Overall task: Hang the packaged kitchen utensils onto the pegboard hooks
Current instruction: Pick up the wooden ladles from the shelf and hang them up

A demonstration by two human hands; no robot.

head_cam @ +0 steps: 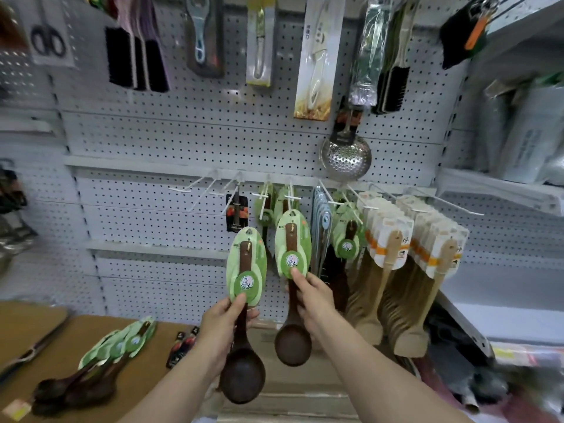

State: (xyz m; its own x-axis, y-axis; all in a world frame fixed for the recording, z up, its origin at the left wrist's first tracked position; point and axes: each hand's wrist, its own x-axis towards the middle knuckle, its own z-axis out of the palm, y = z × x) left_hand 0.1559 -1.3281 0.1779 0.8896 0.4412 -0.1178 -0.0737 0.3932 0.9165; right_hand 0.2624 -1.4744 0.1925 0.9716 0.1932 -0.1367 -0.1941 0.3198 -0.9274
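Note:
My left hand (224, 325) grips a dark wooden spoon (244, 370) by the handle, below its green oval card (246, 267); it hangs free in front of the pegboard (152, 141). My right hand (314, 297) holds a second dark spoon (293, 343) at the lower edge of its green card (293, 242), whose top hole sits at a white hook (292, 197). I cannot tell whether the hook passes through the hole. More green-carded spoons hang behind it and to its right.
A pile of green-carded spoons (100, 367) lies on a brown cardboard surface (45, 331) at lower left. Empty white hooks (195, 186) stick out left of centre. Pale wooden spatulas (396, 257) hang at right. A metal skimmer (346, 158) hangs above.

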